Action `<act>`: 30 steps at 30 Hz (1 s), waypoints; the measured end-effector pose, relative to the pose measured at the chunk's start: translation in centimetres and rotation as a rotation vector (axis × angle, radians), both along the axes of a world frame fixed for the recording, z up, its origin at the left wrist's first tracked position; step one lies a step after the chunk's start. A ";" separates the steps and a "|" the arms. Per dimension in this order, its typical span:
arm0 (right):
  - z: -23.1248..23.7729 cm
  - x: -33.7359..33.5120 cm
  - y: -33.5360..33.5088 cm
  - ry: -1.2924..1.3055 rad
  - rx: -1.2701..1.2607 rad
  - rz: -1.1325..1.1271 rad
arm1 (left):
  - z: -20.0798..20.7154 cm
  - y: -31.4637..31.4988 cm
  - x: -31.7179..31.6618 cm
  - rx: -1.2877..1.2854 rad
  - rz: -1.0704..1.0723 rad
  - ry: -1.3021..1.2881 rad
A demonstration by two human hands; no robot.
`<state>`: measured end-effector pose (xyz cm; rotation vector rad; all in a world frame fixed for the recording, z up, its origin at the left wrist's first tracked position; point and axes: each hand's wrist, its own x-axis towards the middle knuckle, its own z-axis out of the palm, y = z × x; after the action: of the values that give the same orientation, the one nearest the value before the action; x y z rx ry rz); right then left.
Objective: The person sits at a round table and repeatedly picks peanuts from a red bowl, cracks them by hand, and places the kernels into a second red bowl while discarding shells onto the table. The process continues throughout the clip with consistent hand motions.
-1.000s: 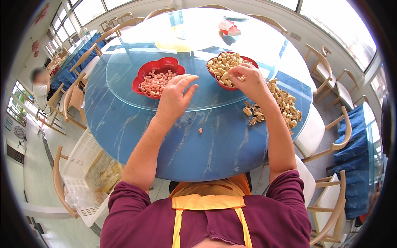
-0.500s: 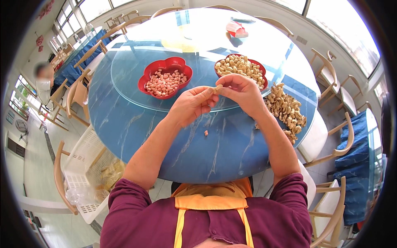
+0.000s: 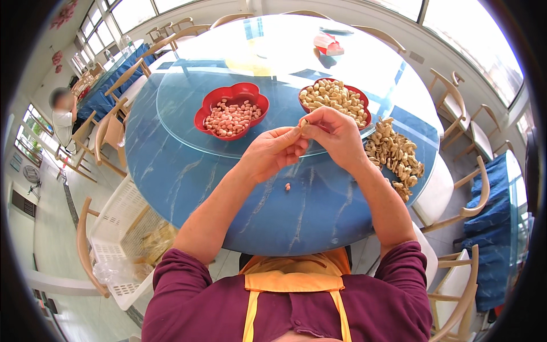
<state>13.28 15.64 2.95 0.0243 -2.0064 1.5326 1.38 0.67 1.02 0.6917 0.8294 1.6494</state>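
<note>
My left hand (image 3: 273, 153) and my right hand (image 3: 337, 139) meet above the near edge of the glass turntable. Both pinch one small unshelled peanut (image 3: 304, 122) between thumb and fingertips, which hide most of it. Left of the hands, a red flower-shaped bowl (image 3: 259, 117) holds pink shelled kernels (image 3: 231, 117). Just beyond my right hand stands a second red bowl (image 3: 365, 100), heaped with peanuts in their shells (image 3: 335, 98). Split, broken shells (image 3: 396, 154) lie piled beside my right forearm. A single loose kernel (image 3: 288, 186) rests on the blue tabletop below my hands.
The round blue marbled table (image 3: 188, 176) carries a glass turntable (image 3: 171, 122). A red and white packet (image 3: 329, 44) lies at the far side. Wooden chairs (image 3: 476, 191) surround the table, and a white plastic crate (image 3: 117, 228) stands at the left. Another person (image 3: 62, 114) is far left.
The view has shifted slightly. My fingers have moved a little on the peanut, and the left fingertips now sit lower against it. Bowls and shell pile look the same.
</note>
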 end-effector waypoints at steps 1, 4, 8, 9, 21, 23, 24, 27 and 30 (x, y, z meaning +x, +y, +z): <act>0.1 0.0 -0.3 0.005 0.008 -0.008 | 0.1 0.0 0.0 0.005 0.001 -0.014; 0.2 0.0 -0.7 0.031 0.065 -0.048 | -0.2 0.0 -0.3 -0.020 0.051 -0.039; 0.1 -0.1 -0.4 0.039 0.176 -0.109 | 0.6 -0.1 0.0 -0.074 0.174 0.205; 0.1 -0.1 -0.4 0.027 0.194 -0.120 | 0.8 -0.1 0.2 -0.063 0.234 0.292; -0.3 -0.3 -0.8 -0.110 0.056 -0.087 | 0.5 0.1 0.8 -0.079 0.330 0.437; -0.3 -0.3 -0.8 -0.120 0.009 -0.078 | 0.3 0.1 0.7 -0.084 0.319 0.411; -0.2 -0.3 -0.8 -0.125 -0.013 -0.072 | 0.1 0.2 0.6 -0.088 0.314 0.401; -0.2 -0.2 -0.6 -0.168 -0.020 -0.066 | 0.0 0.2 0.5 -0.106 0.310 0.401; 0.0 -0.1 -0.7 -0.180 -0.021 -0.093 | 0.2 0.1 0.6 -0.105 0.318 0.393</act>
<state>13.14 14.91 2.96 -0.2201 -2.0980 1.5440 2.00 0.75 1.26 0.8580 1.3548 1.7594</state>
